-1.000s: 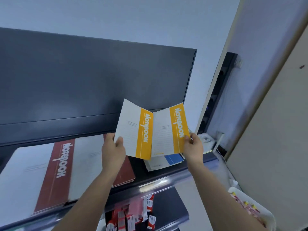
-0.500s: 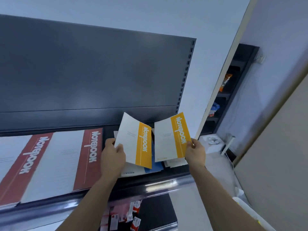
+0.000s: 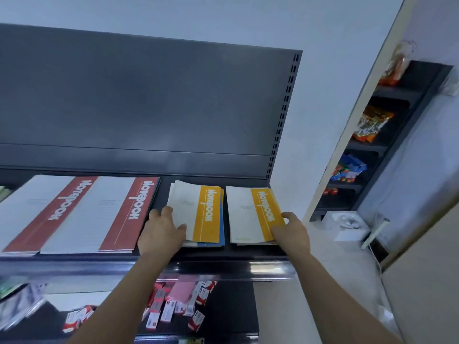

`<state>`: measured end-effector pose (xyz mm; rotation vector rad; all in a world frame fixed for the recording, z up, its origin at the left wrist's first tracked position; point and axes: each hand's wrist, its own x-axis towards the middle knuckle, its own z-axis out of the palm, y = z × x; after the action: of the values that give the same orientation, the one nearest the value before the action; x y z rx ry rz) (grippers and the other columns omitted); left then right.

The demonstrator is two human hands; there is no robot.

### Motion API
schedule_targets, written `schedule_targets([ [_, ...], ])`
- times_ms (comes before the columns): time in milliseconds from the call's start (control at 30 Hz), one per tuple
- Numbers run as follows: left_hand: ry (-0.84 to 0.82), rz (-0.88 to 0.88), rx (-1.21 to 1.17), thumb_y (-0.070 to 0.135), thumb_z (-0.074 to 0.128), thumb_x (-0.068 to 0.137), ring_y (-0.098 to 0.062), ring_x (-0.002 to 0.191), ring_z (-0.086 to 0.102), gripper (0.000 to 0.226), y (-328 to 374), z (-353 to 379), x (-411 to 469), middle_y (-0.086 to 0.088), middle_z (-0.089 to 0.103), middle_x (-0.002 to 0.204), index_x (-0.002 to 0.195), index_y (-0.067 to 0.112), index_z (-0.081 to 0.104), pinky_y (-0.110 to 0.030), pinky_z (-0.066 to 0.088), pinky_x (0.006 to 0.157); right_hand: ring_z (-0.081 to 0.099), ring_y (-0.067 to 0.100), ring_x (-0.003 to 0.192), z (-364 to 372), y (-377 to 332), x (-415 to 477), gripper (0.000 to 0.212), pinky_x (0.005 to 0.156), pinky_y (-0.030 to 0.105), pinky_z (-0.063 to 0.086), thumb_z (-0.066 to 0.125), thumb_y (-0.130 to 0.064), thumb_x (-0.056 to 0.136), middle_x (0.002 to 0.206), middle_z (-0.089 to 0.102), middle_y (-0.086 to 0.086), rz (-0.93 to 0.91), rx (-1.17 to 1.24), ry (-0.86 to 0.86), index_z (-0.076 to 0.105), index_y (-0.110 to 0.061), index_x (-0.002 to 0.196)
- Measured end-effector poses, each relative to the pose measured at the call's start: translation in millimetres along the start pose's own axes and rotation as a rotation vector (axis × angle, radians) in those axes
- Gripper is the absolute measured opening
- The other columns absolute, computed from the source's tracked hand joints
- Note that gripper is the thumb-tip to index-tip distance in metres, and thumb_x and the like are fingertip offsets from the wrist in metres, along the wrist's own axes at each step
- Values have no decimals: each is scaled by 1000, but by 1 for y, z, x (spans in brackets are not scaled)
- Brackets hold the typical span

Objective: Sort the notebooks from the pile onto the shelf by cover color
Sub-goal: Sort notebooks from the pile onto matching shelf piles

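Two yellow-and-white notebooks lie side by side on the dark shelf (image 3: 238, 254). The left yellow notebook (image 3: 207, 214) sits on top of a small pile whose blue notebook (image 3: 222, 234) peeks out at the right edge. My left hand (image 3: 161, 234) grips this notebook's left edge, thumb on the white cover. At the shelf's right end the right yellow notebook (image 3: 263, 212) rests on another white sheet, and my right hand (image 3: 293, 234) holds its near right corner.
Two piles of red notebooks (image 3: 131, 212) lie to the left on the same shelf. A dark back panel (image 3: 149, 108) rises behind. Small red and white boxes (image 3: 171, 309) litter the lower shelf. A side rack with snack bags (image 3: 370, 125) stands at right.
Both yellow notebooks have come down from the air onto the shelf and moved apart, the left one onto the blue-edged pile. The camera has tilted and shifted right.
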<state>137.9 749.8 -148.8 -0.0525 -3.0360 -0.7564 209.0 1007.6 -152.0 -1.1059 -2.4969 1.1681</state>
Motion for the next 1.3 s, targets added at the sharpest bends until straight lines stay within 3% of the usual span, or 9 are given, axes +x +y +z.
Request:
schedule_targets([
  [233,18,38,215,53,52,89,-26,119,41,55,2,5,-5,-9,40,126,132,19,41,-37,46,90,56,19,84,-8,6,-4,37,67,29,46,47,-30,94,99,56,0,-66,-315,31,47,-23,131],
  [467,35,78,335,60,45,89,-24,122,41,58,4,3,-7,-6,43,130,130,20,44,-36,41,98,44,23,116,-5,4,-8,45,93,35,44,48,-38,94,125,47,6,-165,-482,133,46,-20,134],
  [800,141,135,488,37,47,92,-24,123,42,41,-12,-34,-13,-5,49,131,129,17,47,-36,38,99,42,24,124,30,-46,-30,43,99,37,36,54,-36,93,132,53,1,-684,-491,129,53,-21,133],
  [1067,176,25,615,25,51,91,-22,115,47,35,-72,-78,-41,-5,53,124,125,15,49,-32,43,94,42,24,124,80,-100,-75,41,100,36,30,54,-35,91,129,55,-1,-1005,-590,-16,55,-26,131],
  [1300,223,-135,648,23,48,92,-25,118,46,39,-133,-130,-66,-7,51,126,130,13,44,-34,42,93,45,26,121,128,-158,-128,39,100,39,36,53,-35,93,127,58,2,-1255,-629,-151,54,-22,130],
])
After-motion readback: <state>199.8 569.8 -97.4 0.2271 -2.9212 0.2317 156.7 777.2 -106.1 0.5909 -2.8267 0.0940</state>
